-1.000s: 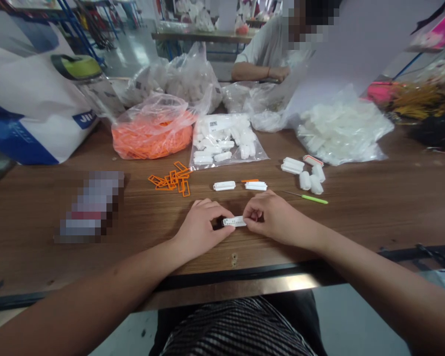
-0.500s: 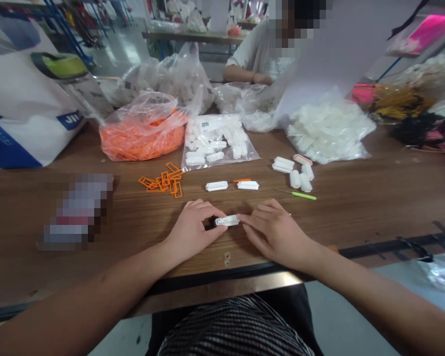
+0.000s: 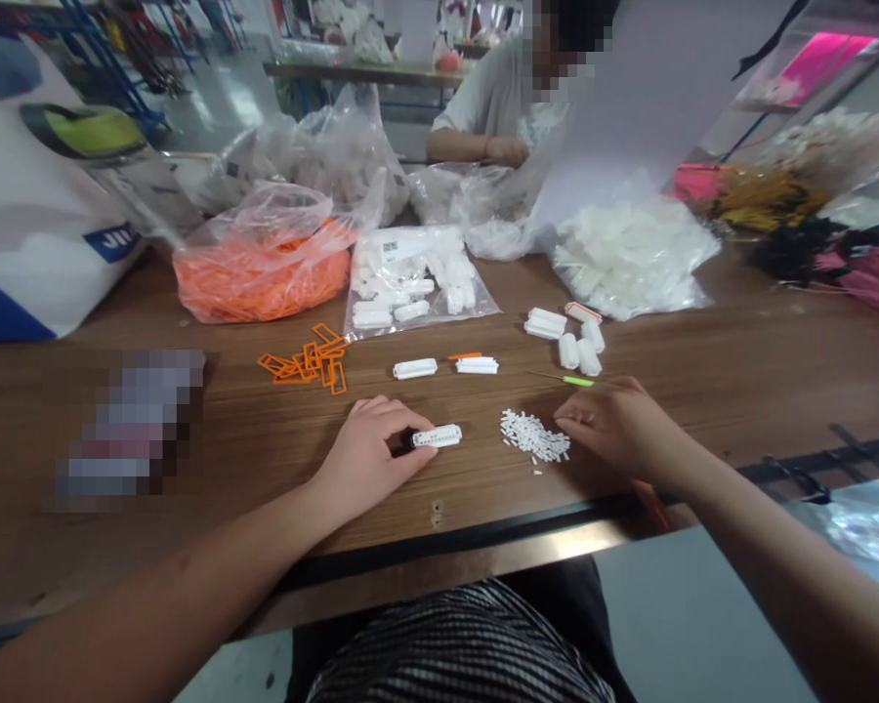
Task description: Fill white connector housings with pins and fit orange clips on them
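Observation:
My left hand [image 3: 370, 449] pinches a white plastic connector housing [image 3: 439, 436] between thumb and fingers, just above the wooden table. A row of small holes faces me along its side. To its right lies a pile of tiny white plugs [image 3: 531, 435]. My right hand [image 3: 611, 430] is at the pile's right edge with its fingers curled in; what they hold, if anything, is hidden. Just behind that hand lies a thin pick with a green handle [image 3: 577, 381], its handle end partly covered by the hand.
Two white housings [image 3: 414, 368] and an orange strip [image 3: 465, 356] lie behind the hands. Loose orange frames [image 3: 308, 363] are at left, more white housings [image 3: 546, 322] at right. Bags of orange frames [image 3: 264, 278] and white parts [image 3: 630, 254] stand behind. A person [image 3: 483, 117] sits opposite.
My right hand has moved right, away from the connector housing, uncovering the pile of tiny plugs. My left hand still holds the housing. The view has shifted slightly.

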Demonstrator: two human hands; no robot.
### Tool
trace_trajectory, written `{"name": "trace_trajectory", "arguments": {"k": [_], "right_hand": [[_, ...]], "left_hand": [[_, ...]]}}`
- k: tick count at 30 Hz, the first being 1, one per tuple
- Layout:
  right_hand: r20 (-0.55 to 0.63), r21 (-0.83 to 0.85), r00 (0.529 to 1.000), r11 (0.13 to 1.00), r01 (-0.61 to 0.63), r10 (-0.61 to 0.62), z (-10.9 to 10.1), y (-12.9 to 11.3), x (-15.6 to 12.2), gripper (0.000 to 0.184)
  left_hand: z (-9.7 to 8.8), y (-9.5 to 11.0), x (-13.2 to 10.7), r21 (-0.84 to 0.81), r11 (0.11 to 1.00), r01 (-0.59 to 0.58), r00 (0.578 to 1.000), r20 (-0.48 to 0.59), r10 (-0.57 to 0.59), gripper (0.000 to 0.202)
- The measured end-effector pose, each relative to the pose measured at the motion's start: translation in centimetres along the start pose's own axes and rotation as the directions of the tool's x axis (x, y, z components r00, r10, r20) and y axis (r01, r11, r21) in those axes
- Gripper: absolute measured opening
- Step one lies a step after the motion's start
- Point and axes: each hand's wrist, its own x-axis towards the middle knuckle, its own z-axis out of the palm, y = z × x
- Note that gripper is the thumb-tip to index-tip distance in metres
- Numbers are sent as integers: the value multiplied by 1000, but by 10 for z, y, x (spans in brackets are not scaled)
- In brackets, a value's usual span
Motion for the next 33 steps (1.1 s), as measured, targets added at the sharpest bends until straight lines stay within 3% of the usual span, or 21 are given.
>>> {"name": "trace_trajectory", "arguments": {"k": [7,14,26,30,33], "right_hand": [[111,104,964,961,-255,243,0,4,5,29],[92,228,966,939,-258,243,-5,11,-1,22],[56,258,916,881,-397,397,4,-5,-3,14],[26,406,938,853,-327,347,0,-18,0,14],[2,563,987,816,-132,159,-2,-46,6,16]], "left_hand": [[-1,1,0,-4,1000,9,1000,9,-9,7],[-1,1,0,-9,1000,13,1000,12,-13,7],[0,1,0,-2,1000,-6,1000,0,6,8],[0,2,0,-17,1000,0,1000,-6,0,8],[0,4,0,-28,999,22,1000,-6,-22,8]]}}
